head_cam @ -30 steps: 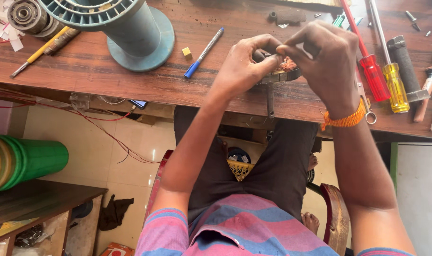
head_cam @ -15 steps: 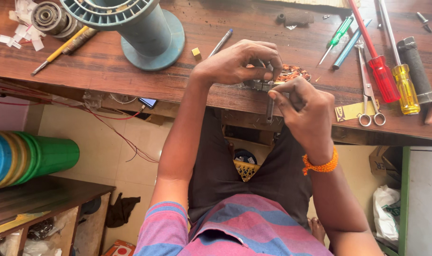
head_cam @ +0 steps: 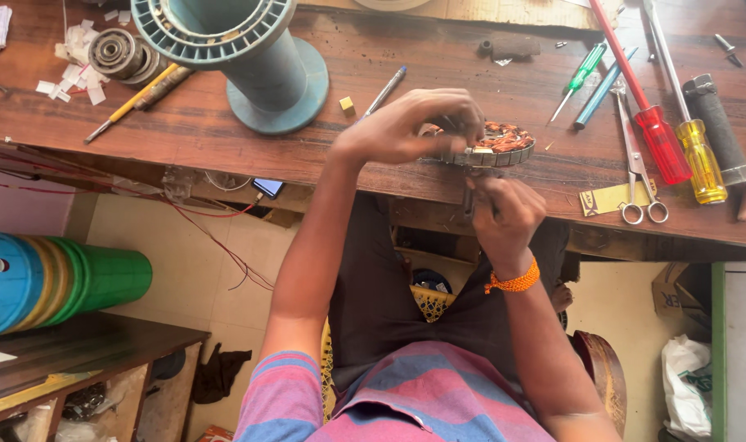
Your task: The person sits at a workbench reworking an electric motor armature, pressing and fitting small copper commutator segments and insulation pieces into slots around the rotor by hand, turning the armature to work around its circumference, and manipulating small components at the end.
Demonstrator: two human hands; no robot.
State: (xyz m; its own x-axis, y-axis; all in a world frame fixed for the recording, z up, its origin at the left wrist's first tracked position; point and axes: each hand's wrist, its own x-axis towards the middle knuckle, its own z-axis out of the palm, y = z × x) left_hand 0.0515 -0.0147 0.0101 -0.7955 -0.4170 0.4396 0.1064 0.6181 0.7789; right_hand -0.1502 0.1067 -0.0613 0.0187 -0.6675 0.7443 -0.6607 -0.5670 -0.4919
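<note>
Wooden workbench [head_cam: 226, 139]: left hand [head_cam: 414, 123] clasps flat-lying stator [head_cam: 487, 146]; right hand [head_cam: 504, 214] pinches upright tool [head_cam: 469, 199] beneath.

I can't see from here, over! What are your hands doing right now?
Left hand holds the round copper-wound coil at the bench edge. Right hand grips beneath it. Scissors lie nearby, not blocking.

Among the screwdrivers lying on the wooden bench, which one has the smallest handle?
The green-handled screwdriver. Its handle is slim and short, while the red-handled screwdriver and the yellow-handled screwdriver farther right have thick, long handles.
</note>
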